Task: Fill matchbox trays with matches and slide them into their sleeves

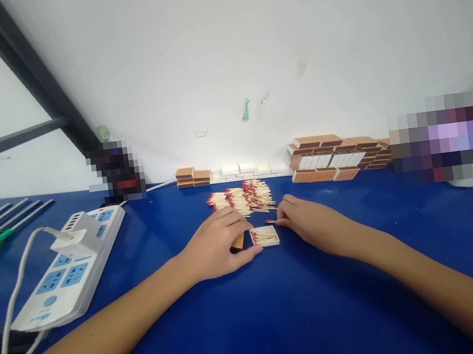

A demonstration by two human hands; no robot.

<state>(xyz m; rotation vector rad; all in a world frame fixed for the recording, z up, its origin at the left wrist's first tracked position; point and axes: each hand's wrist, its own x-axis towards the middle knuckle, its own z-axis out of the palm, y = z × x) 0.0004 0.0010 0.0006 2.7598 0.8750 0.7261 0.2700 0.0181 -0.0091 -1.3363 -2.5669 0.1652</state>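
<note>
pinching a match [272, 221], red head toward nine o'clock, the right hand [304, 216] has the white tray [272, 244] at eight o'clock, long axis nine-to-three; the left hand [214, 243], nearer, holds the sleeve [238, 243].

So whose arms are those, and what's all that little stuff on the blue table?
They're a person's own arms, with bare hands. A camera worn on the head took this one picture, looking forward and down. The left hand holds a small white tray with matches inside, beside an orange-brown box cover. The right hand pinches at least one red-headed match. On the blue table, a match pile lies beyond, with stacked matchboxes by the wall.
</note>
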